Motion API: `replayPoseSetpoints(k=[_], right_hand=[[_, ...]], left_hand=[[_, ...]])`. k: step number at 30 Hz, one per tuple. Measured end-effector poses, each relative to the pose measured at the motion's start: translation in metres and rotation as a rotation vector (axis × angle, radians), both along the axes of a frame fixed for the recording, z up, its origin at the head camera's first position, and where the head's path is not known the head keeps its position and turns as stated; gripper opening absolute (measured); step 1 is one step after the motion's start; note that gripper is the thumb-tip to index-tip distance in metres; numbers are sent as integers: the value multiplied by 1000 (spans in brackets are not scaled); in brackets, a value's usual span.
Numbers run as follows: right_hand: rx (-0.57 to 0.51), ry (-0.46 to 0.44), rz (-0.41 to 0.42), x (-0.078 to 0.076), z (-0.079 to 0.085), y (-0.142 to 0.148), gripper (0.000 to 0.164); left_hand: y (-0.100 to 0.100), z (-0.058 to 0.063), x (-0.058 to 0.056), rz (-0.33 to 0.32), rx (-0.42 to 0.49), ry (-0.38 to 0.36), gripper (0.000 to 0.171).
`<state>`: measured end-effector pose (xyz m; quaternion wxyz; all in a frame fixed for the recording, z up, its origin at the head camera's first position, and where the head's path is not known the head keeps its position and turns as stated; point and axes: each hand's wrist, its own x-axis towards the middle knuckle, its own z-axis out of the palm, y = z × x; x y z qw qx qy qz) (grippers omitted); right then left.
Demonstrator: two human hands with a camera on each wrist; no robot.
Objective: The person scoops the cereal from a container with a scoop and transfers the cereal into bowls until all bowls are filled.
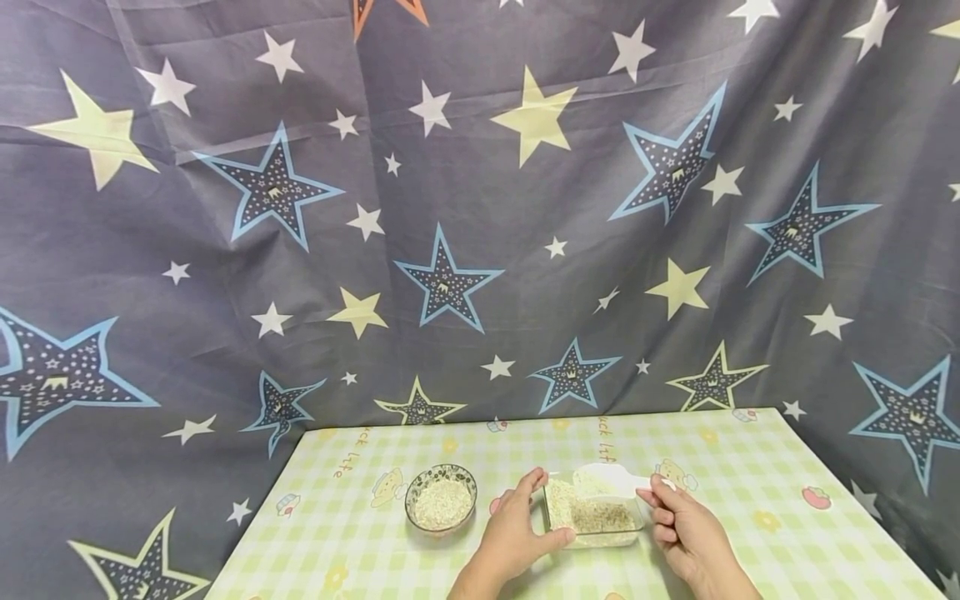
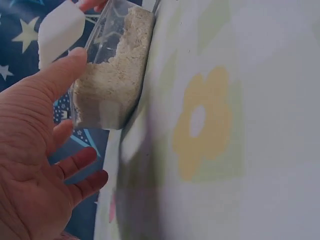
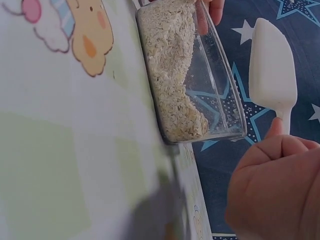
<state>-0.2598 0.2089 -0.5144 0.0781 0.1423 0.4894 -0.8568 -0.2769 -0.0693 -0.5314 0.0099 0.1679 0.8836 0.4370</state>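
Observation:
A clear rectangular container [image 1: 611, 542] stands on the table, with pale oat flakes [image 3: 170, 75] heaped unevenly inside. My left hand [image 1: 513, 529] holds its left end, the thumb on the near rim and the index finger by the far corner. In the left wrist view the other fingers hang loosely spread beside the container. My right hand [image 1: 686, 531] grips the handle of a white plastic scoop [image 1: 618, 481]. The scoop is raised over the container's far side, and pale flakes show in its hollow.
Left of the container stands a round glass bowl [image 1: 439, 472] with a dark floral pattern, holding more flakes. A green-and-white checked cloth [image 1: 337, 517] with cartoon prints covers the table. A dark star-printed curtain [image 1: 480, 200] hangs behind the table's far edge.

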Motion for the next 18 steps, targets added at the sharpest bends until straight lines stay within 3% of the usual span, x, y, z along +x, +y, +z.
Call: replayPoseSetpoints(k=[4, 8, 12, 15, 18], right_hand=[[7, -3, 3, -1, 2, 0, 27], [8, 12, 4, -3, 7, 0, 39], [-1, 32, 6, -6, 14, -2, 33], [-11, 49, 9, -8, 19, -8, 26], [-11, 64, 11, -10, 23, -20, 23]], left_hand=[[-5, 9, 6, 17, -42, 45, 102], [-22, 24, 12, 55, -84, 198, 93], [-53, 37, 12, 147, -148, 339, 89], [-86, 36, 7, 228, -216, 351, 96], [-120, 26, 1, 284, -280, 286, 107]])
